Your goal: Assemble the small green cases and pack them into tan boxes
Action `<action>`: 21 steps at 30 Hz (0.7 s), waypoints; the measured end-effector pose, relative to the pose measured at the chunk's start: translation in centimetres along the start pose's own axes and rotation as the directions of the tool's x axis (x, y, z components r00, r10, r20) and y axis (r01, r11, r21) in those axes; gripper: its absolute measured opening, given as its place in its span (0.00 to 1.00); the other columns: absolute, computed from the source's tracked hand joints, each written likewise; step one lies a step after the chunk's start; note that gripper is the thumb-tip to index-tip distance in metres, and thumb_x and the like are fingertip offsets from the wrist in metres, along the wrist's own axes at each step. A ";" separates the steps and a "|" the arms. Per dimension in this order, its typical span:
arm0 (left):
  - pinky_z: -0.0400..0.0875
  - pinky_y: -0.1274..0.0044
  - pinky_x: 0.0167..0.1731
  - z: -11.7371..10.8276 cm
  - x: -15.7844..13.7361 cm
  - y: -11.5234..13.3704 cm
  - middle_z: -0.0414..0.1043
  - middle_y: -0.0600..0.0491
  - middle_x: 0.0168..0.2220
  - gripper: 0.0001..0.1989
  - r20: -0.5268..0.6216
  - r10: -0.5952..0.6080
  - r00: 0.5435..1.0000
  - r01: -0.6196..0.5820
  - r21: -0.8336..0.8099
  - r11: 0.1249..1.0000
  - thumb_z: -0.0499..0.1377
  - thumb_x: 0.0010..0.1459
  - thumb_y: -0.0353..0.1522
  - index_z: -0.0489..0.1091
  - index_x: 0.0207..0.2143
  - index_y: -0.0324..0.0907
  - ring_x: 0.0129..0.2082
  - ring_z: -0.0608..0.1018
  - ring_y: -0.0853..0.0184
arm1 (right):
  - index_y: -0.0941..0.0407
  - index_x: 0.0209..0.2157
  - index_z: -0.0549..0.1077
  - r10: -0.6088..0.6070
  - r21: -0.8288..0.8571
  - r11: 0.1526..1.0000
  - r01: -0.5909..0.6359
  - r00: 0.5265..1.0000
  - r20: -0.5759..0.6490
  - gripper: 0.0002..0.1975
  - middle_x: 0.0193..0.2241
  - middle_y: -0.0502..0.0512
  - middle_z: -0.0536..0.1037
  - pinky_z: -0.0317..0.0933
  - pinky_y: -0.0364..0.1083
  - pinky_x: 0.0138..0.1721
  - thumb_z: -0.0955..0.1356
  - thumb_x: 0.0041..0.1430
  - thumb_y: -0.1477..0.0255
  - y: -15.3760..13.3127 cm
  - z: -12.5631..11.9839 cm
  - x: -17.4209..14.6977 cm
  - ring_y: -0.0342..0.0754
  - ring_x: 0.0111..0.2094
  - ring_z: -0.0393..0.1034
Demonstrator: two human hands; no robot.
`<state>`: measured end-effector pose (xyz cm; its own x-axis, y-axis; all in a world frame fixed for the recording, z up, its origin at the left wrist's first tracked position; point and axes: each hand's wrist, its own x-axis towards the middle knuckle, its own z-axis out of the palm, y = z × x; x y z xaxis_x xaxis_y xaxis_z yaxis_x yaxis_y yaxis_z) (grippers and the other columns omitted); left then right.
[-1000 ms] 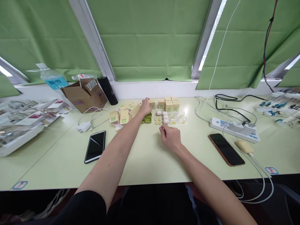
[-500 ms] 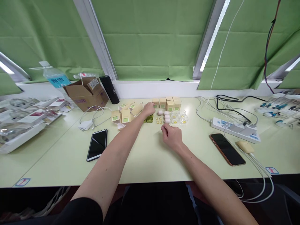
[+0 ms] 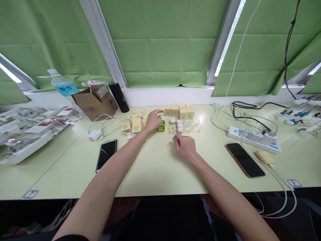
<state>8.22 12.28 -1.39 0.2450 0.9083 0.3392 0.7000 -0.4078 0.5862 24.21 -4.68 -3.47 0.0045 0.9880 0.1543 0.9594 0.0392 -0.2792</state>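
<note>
Close spacing leaves room for knocks

The two hands are held well apart. The left hand (image 3: 158, 115) is spread, with nothing seen in its grasp, at the right edge of the loose boxes (image 3: 136, 128) and just left of the lined-up boxes (image 3: 175, 112). The right hand (image 3: 185, 145) is curled; whether anything is pinched in it cannot be told.

Should the left hand be swung right, the nearest lined-up box could be clipped and pushed askew. If it is lowered, the green tubs (image 3: 161, 128), partly hidden beside it, could be slid or tipped. The loose boxes, set at odd angles, could be dragged by the left forearm (image 3: 115, 174).

Just beyond the right hand, the yellow bits (image 3: 173, 131), pink pieces (image 3: 179, 130) and clear cups (image 3: 188, 131) are crowded on the tabletop (image 3: 155, 167). The yellow bits, being tiny, would probably be scattered most easily by a brush of that hand. The rounded pink pieces could be set rolling, and the clear cups, hard to see, could be knocked together. Nearer than the left hand, the phone (image 3: 106, 152) is partly covered by the forearm and could be nudged.
</note>
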 end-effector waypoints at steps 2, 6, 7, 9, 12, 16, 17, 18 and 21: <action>0.69 0.65 0.65 -1.0 -2.4 -0.5 0.81 0.49 0.56 0.21 -0.039 0.019 0.999 -0.019 -0.013 1.000 0.51 0.64 0.27 0.78 0.52 0.42 0.60 0.78 0.58 | 0.54 0.45 0.77 -0.011 -0.052 0.999 0.015 0.996 0.087 0.15 0.37 0.57 0.85 0.48 0.47 0.32 0.60 0.75 0.66 -0.4 -0.1 -0.1 0.52 0.36 0.78; 0.71 0.58 0.59 -2.7 -7.9 -1.6 0.83 0.47 0.50 0.18 0.019 0.125 0.992 -0.126 0.152 0.980 0.53 0.62 0.26 0.80 0.47 0.44 0.55 0.80 0.52 | 0.53 0.44 0.77 -0.064 -0.107 0.990 0.090 0.973 0.221 0.14 0.39 0.59 0.85 0.48 0.47 0.32 0.61 0.74 0.67 -0.8 -0.2 -0.2 0.54 0.38 0.78; 0.71 0.57 0.57 -2.9 -9.1 -1.8 0.83 0.46 0.49 0.17 0.032 0.171 0.985 -0.174 0.210 0.962 0.54 0.62 0.26 0.80 0.48 0.43 0.55 0.79 0.50 | 0.53 0.45 0.77 -0.073 -0.105 0.990 0.099 0.970 0.231 0.13 0.40 0.59 0.85 0.48 0.47 0.32 0.61 0.73 0.68 -0.8 -0.2 -0.2 0.54 0.38 0.78; 0.69 0.56 0.56 -3.2 -11.0 -2.1 0.83 0.46 0.48 0.17 0.053 0.256 0.965 -0.260 0.277 0.925 0.53 0.63 0.25 0.79 0.47 0.43 0.56 0.78 0.49 | 0.52 0.45 0.76 -0.076 -0.098 0.990 0.102 0.968 0.238 0.12 0.40 0.57 0.85 0.48 0.47 0.32 0.61 0.73 0.68 -0.7 -0.2 -0.2 0.53 0.38 0.78; 0.67 0.55 0.56 -3.0 -12.4 -2.2 0.84 0.46 0.46 0.16 0.082 0.303 0.949 -0.314 0.260 0.913 0.53 0.65 0.25 0.79 0.45 0.43 0.57 0.76 0.50 | 0.52 0.45 0.76 -0.074 -0.094 0.991 0.099 0.969 0.237 0.11 0.40 0.56 0.85 0.47 0.46 0.32 0.62 0.73 0.68 -0.5 -0.2 -0.2 0.52 0.38 0.77; 0.68 0.56 0.55 -2.4 -12.3 -2.3 0.83 0.46 0.46 0.15 0.128 0.286 0.950 -0.308 0.213 0.927 0.53 0.67 0.27 0.79 0.47 0.43 0.56 0.75 0.50 | 0.51 0.46 0.76 -0.078 -0.065 0.993 0.096 0.970 0.229 0.11 0.40 0.55 0.85 0.46 0.46 0.32 0.62 0.73 0.69 -0.3 -0.1 -0.2 0.51 0.39 0.77; 0.68 0.55 0.55 -2.4 -12.2 -2.3 0.83 0.45 0.46 0.16 0.136 0.282 0.950 -0.307 0.221 0.926 0.53 0.67 0.27 0.79 0.47 0.42 0.56 0.75 0.50 | 0.51 0.46 0.76 -0.079 -0.060 0.994 0.095 0.970 0.230 0.11 0.40 0.55 0.85 0.46 0.46 0.32 0.62 0.73 0.69 -0.2 -0.1 -0.2 0.51 0.39 0.77; 0.68 0.55 0.56 -2.4 -12.2 -2.4 0.83 0.45 0.45 0.16 0.140 0.278 0.950 -0.305 0.236 0.923 0.53 0.66 0.26 0.79 0.48 0.42 0.58 0.73 0.50 | 0.51 0.46 0.76 -0.081 -0.057 0.994 0.096 0.969 0.232 0.11 0.40 0.55 0.85 0.46 0.46 0.32 0.62 0.72 0.69 -0.2 -0.1 -0.2 0.51 0.39 0.77; 0.67 0.52 0.58 -2.4 -12.3 -2.4 0.81 0.43 0.50 0.17 0.102 0.250 0.963 -0.270 0.324 0.907 0.52 0.66 0.26 0.79 0.50 0.42 0.63 0.68 0.46 | 0.51 0.46 0.76 -0.082 -0.056 0.994 0.097 0.969 0.234 0.11 0.40 0.55 0.85 0.46 0.46 0.32 0.62 0.72 0.69 -0.1 0.0 -0.1 0.51 0.39 0.77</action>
<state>1.89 1.91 -5.22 0.4795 0.7819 0.3983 0.7857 -0.5847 0.2019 24.10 -4.82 -3.44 -0.1397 0.9890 -0.0494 0.9696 0.1265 -0.2093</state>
